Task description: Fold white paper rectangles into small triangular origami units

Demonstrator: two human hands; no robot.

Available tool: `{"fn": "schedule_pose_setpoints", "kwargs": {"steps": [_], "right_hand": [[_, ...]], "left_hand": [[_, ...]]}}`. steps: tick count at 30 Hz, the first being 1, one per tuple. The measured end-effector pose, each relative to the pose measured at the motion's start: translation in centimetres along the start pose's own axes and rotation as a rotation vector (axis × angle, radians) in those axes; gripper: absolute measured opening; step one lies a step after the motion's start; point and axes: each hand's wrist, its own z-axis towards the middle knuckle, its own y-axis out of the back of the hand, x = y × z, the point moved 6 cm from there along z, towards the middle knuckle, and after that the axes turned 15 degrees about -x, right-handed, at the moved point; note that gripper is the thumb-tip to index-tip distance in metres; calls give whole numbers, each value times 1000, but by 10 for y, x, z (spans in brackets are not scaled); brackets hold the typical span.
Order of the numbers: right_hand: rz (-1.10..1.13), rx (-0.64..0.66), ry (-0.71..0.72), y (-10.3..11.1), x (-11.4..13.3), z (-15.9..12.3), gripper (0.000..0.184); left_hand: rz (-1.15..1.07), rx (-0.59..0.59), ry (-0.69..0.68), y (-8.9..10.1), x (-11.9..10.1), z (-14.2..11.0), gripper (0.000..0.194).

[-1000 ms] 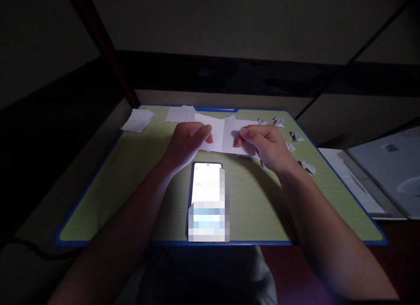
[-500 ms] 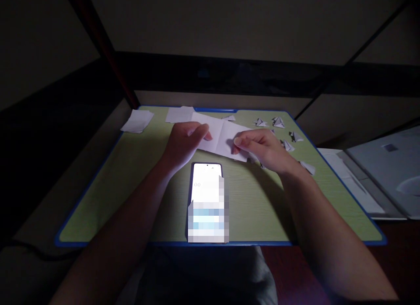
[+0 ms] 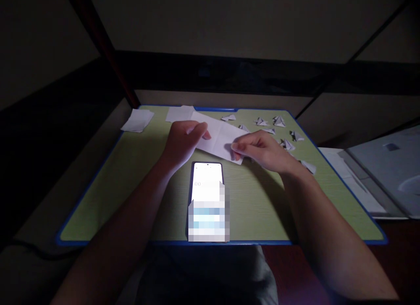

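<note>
Between my two hands, a white sheet of paper (image 3: 220,136) with a crease across its middle is held up above the table, sloping down to the right. My left hand (image 3: 187,141) pinches its left end, thumb on the near face. At the lower right end, my right hand (image 3: 259,148) grips the paper between thumb and fingers. Some fingertips are hidden by the paper or the hands. Beyond the right hand lie several small folded paper pieces (image 3: 278,121).
A lit phone (image 3: 208,182) lies in front of me on the green table (image 3: 131,200) with a blue rim. One paper stack (image 3: 138,120) sits at the far left, and more paper (image 3: 179,113) lies behind my left hand. White boxes (image 3: 387,165) stand off the right edge.
The paper's right end has shifted slightly left and down with my right hand, uncovering more folded pieces behind. Its middle crease looks flatter. My left hand has hardly moved.
</note>
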Motion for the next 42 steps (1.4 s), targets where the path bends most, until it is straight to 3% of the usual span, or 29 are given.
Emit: {"fn": "schedule_pose_setpoints", "kwargs": {"steps": [13,22,28,31,36,42], "right_hand": [[-30,-60,4,4,2,1,34],[21,-241,-9,14,2,3,31],[84,-517,-59,30,-9,7,28],[136,-559,-68,28,-14,8,31],[172,-524,-73,18,-18,9,42],[65,-567,-66,19,-18,7,27]], "left_hand": [[-11,-13,42,1,2,1,29],[7,-111,27,7,4,5,28],[8,-219,44,16,4,10,28],[-4,-183,13,11,0,6,28],[-81,-83,9,-1,-5,-4,29],[-142,45,2,-9,-9,-10,28]]}}
